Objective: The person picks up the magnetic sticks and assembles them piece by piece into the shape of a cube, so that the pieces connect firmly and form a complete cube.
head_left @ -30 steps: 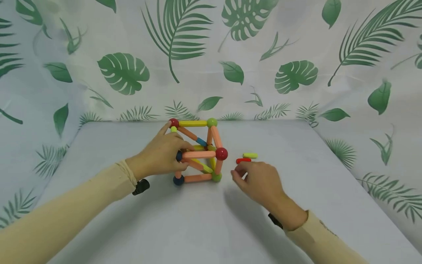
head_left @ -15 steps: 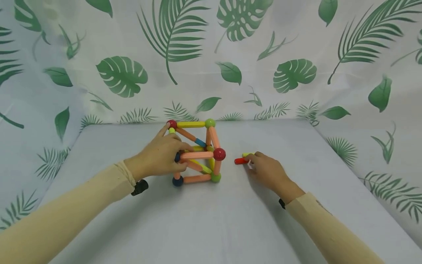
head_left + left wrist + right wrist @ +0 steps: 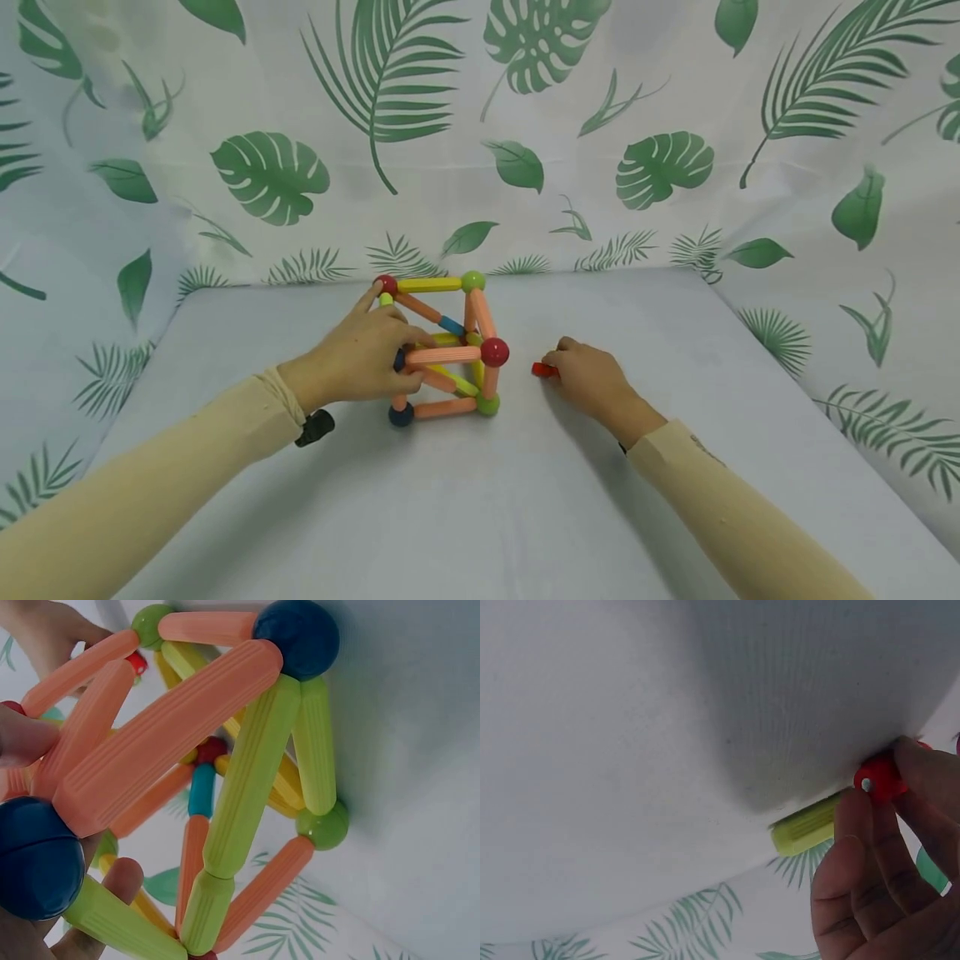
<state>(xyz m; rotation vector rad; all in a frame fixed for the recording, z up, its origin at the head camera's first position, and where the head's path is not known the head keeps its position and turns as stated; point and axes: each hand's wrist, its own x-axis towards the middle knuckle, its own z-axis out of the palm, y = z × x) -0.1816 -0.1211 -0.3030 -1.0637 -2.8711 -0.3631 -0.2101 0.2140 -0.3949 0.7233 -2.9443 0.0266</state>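
A cube-like frame of magnetic rods and balls [image 3: 444, 356] stands on the table, left of centre in the head view. My left hand [image 3: 360, 354] grips its near left upper corner, fingers around the dark blue ball [image 3: 37, 859]. One finger reaches to the red ball [image 3: 386, 286] at the back left corner. To the right of the frame, my right hand [image 3: 592, 379] pinches a short red rod [image 3: 881, 778] between thumb and fingers. Beside it a short yellow-green rod [image 3: 806, 829] lies on the table, mostly hidden by the hand in the head view.
The pale table [image 3: 480, 508] spreads in front of and around the frame. A white cloth with green leaf prints [image 3: 555, 200] hangs behind and along both sides.
My right hand has moved forward to the two loose rods and taken hold of the red one. The left hand keeps its grip on the frame.
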